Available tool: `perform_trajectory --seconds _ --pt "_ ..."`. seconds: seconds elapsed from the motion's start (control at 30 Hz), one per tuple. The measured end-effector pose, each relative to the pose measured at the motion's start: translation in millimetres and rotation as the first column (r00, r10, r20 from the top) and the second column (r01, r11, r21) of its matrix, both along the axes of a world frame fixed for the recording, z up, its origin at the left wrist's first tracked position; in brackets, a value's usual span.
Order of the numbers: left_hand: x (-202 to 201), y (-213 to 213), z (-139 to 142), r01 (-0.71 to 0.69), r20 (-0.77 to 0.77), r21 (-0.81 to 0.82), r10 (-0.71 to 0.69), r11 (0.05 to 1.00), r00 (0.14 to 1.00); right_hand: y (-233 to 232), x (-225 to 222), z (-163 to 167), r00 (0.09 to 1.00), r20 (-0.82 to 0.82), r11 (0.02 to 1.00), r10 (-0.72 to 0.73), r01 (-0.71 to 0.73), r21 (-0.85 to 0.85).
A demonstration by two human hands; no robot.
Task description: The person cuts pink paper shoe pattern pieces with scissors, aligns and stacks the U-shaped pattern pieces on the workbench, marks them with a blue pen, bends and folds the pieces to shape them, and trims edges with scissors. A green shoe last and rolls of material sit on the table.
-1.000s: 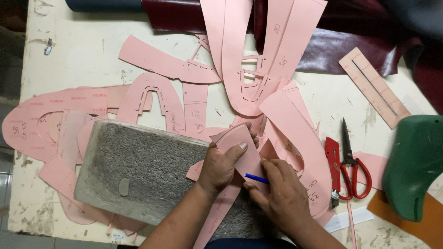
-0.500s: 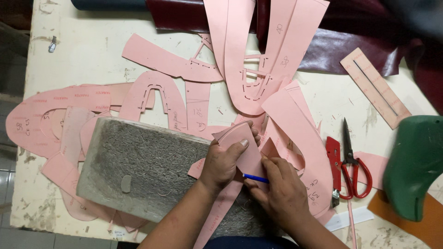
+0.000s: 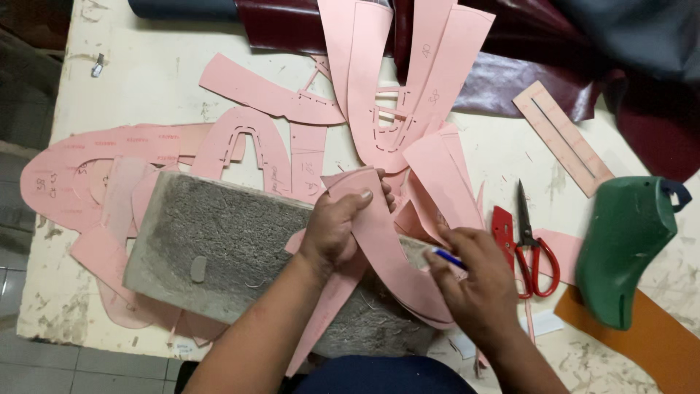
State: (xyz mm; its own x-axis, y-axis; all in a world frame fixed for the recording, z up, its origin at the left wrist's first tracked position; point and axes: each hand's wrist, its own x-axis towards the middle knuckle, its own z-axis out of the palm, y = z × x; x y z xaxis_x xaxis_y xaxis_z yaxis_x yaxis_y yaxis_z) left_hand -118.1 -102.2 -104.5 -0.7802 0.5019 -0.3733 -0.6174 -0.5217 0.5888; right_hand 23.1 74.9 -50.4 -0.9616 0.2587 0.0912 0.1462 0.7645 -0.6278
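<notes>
Left hand: the left hand (image 3: 335,230) lies palm down on a curved pink card pattern piece (image 3: 383,241); fingers together and bent over its upper edge, thumb alongside, pinning it flat
Right hand: the right hand (image 3: 474,281) is closed around a blue pen (image 3: 448,257); fingers bunched tight on the barrel, only a short blue length showing toward the card; whether the tip touches cannot be told
Pattern piece: it rests on a grey fibrous block (image 3: 219,248) near the front edge of the table (image 3: 146,80); its lower curve runs under the right hand
Handling: by its look the card is thin, light and stiff enough to hold its curve, yet likely to bend or crease if pinched hard; the smooth face may slide on the rough block unless pressed
Where to hold: a flat palm near the middle, close beside the pen, seems the best grip; the thin ends would flex
Around it: more pink card pieces (image 3: 248,95) lie spread over the table, some tucked under the block; red-handled scissors (image 3: 529,244) lie just right of the right hand; a green shoe form (image 3: 620,248) stands farther right on an orange sheet (image 3: 649,343); dark red leather (image 3: 510,80) lies along the far edge
</notes>
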Motion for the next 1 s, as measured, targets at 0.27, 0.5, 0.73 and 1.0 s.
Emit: perform_trajectory --seconds 0.27,0.5,0.73,1.0 --pt "-22.2 -4.7 39.3 0.086 -0.096 0.052 -0.081 0.995 0.992 36.6 39.9 -6.9 0.965 -0.117 0.965 -0.234 0.246 0.094" --pt "-48.8 -3.9 45.1 0.163 -0.071 -0.056 -0.167 0.985 0.983 31.2 62.8 -24.4 0.858 0.431 0.411 -0.280 0.513 -0.753" --pt "-56.3 5.6 33.5 0.136 0.008 -0.246 -0.138 0.960 0.990 7.3 67.9 -22.1 0.870 0.410 0.295 -0.272 0.481 -0.825" --pt "-53.8 16.0 43.5 0.193 -0.020 -0.326 -0.211 0.925 0.977 -3.4 78.8 -24.8 0.791 0.509 0.181 -0.340 0.586 -0.790"
